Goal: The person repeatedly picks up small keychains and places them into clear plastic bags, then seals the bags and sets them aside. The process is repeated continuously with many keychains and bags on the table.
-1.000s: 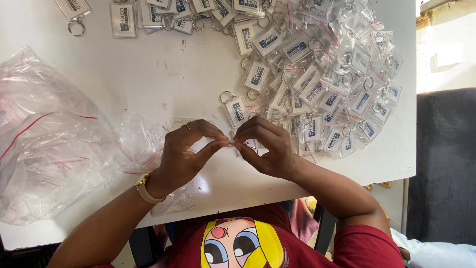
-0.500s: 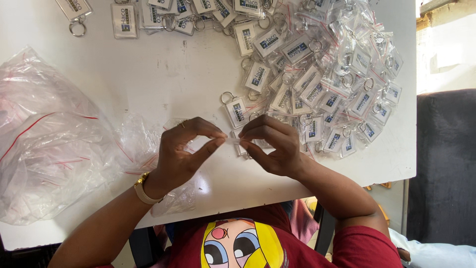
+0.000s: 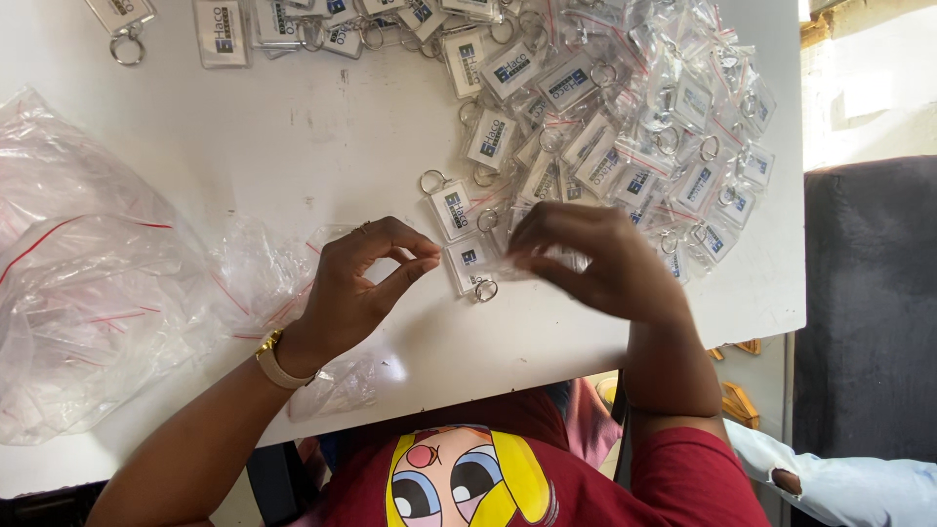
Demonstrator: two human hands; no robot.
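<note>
My left hand (image 3: 366,283) rests on the white table (image 3: 293,146), with thumb and forefinger pinched together at the left edge of a small clear bag holding a rectangular keychain (image 3: 467,263). The keychain's metal ring (image 3: 485,290) pokes out toward me. My right hand (image 3: 600,263) is blurred, just right of that keychain, with its fingers curled over the keychain's far side. What lies under its palm is hidden. A second, similar keychain (image 3: 449,209) lies just beyond.
A big heap of bagged keychains (image 3: 625,127) covers the far right of the table, and loose ones (image 3: 220,34) line the far edge. A pile of empty clear bags (image 3: 88,283) fills the left. A dark chair (image 3: 869,322) stands to the right.
My hands have parted. The right hand has slid right, away from the left, and the small bagged keychain that was pinched between both now lies flat on the table.
</note>
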